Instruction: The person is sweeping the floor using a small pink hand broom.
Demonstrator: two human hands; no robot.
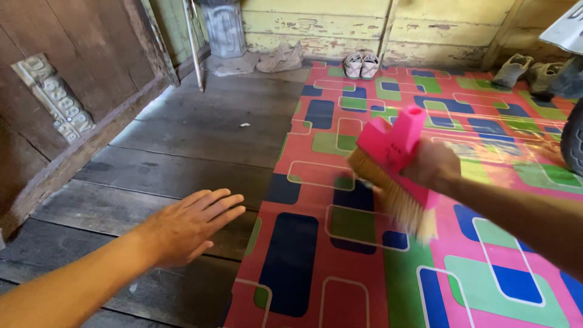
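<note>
Head view: right hand (438, 165) clenches a pink brush head (393, 159), bristles angled down above the patterned floor mat (303, 255). Left hand (191, 223) hovers over floorboards (176, 158), fingers (221, 203) spread, well apart from the brush.

Daylight fills the room, bright and fairly even, strongest on the patterned mat (425, 255) at right. Glare whitens the mat near the upper right of the frame. The plank floor (182, 164) at left lies dimmer. The brush bristles (395, 194) look motion-blurred, perhaps. Edges bend slightly outward.
</note>
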